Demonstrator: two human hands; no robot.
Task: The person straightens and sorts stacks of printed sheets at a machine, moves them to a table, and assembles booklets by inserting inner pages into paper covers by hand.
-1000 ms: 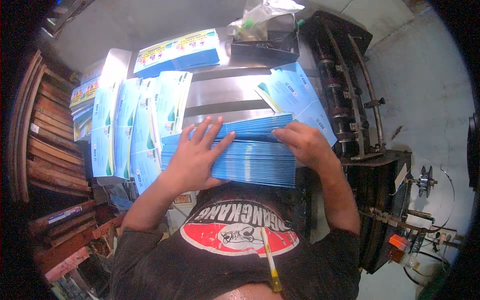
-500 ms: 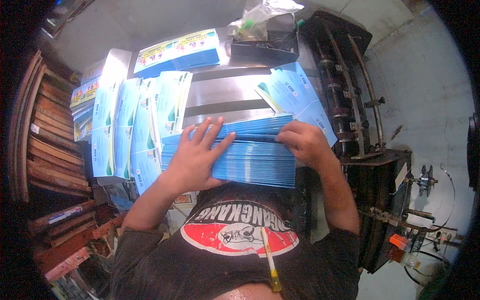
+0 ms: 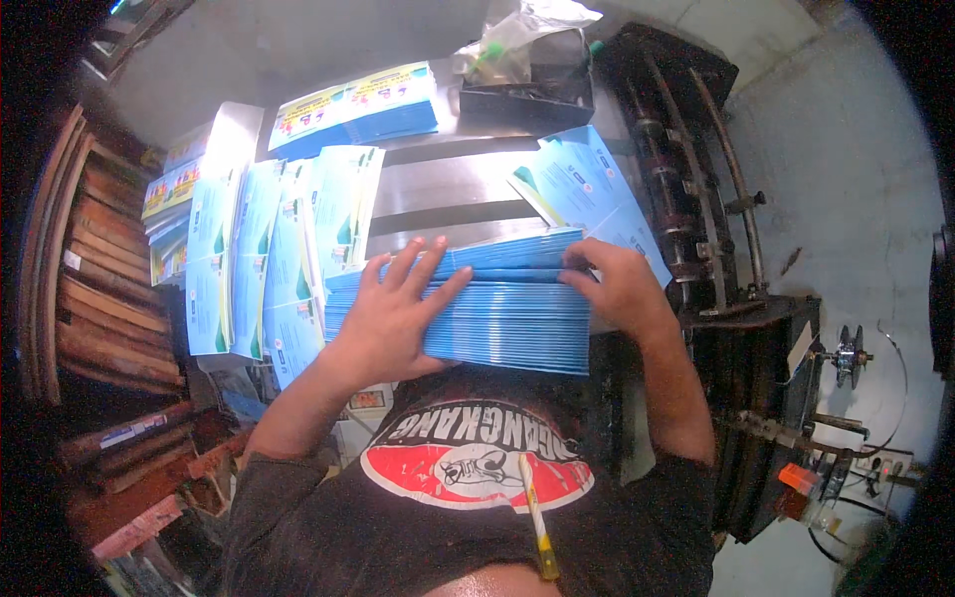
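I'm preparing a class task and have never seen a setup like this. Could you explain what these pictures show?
These are a person's bare hands, not a machine's. A wide fisheye camera on the head looks down, so straight edges bend. The left hand lies spread over a row of blue-edged leaflets. The right hand is at the row's right end; whether its grip has closed on one is unclear. On the metal table are more printed sheets and a black box.
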